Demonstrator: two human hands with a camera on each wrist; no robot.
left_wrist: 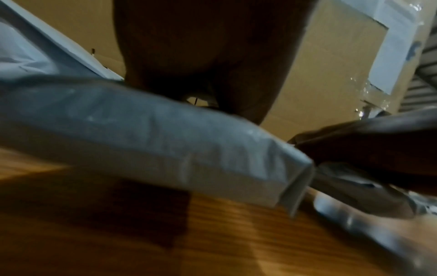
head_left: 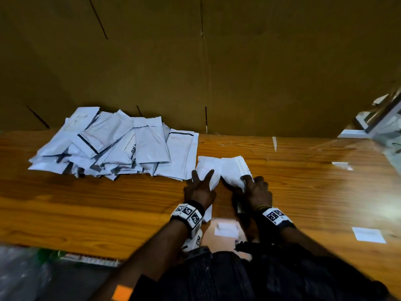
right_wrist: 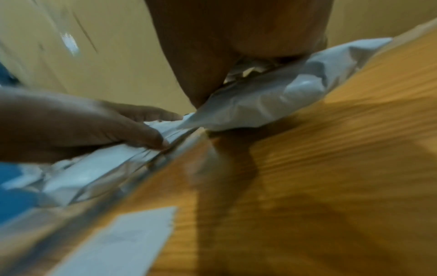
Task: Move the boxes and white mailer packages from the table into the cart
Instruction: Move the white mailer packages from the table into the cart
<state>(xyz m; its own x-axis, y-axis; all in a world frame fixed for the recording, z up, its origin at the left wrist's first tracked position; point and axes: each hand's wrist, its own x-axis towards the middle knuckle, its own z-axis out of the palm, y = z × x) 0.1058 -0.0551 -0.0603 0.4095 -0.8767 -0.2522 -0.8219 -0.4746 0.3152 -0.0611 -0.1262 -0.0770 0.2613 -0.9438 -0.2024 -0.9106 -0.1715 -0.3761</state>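
On a glossy wood-grain table [head_left: 108, 203], a person's left hand [head_left: 199, 190] presses spread, straight fingers [head_left: 208, 173] onto a puffy white plastic mailer package [head_left: 206, 168], which lies flat beneath the fingertips. Just beside it, the right hand [head_left: 259, 190] grips a second crumpled white mailer [head_left: 233, 170], fingers on top and thumb underneath, its near edge lifted off the wood in the right wrist view. A loose heap of white mailer packages [head_left: 117, 144] rests to the left, against a tall brown cardboard wall [head_left: 195, 61]. Small white paper labels [head_left: 368, 235] lie near the table's front edge.
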